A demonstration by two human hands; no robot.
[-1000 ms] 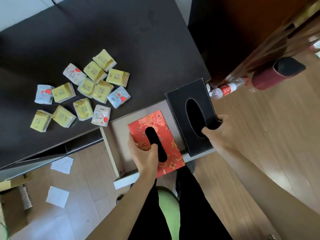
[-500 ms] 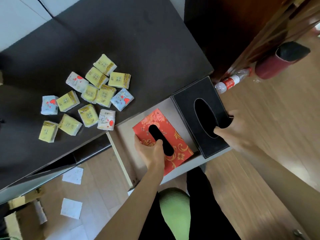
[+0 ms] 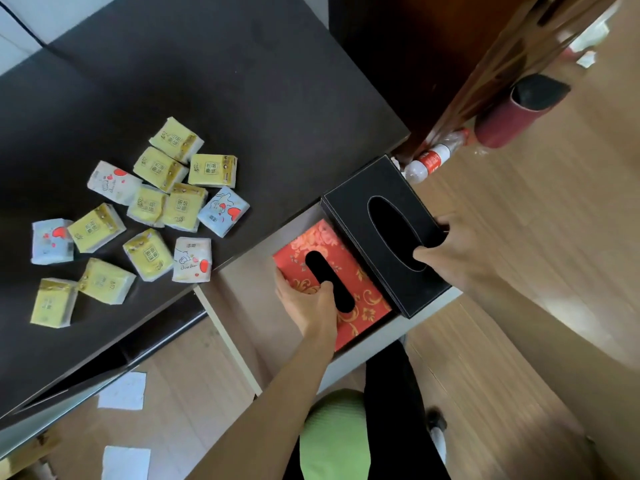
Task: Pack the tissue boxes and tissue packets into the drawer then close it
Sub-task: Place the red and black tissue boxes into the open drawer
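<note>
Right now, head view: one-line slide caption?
Left hand grips red tissue box, right hand grips black tissue box, both over open drawer.

On the dark table (image 3: 242, 81), the white tissue packet (image 3: 191, 259) nearest the drawer reads "BuuBuu" under a small drawing. The yellow packets (image 3: 212, 170) carry Chinese characters too blurred to read. The bottle's red label (image 3: 431, 160) is illegible.

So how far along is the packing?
The wooden drawer is open. In hand: left hand grips the red floral tissue box, right hand the black leather tissue box, both going in. Left: the small yellow and white tissue packets on the dark tabletop, then closing.
</note>
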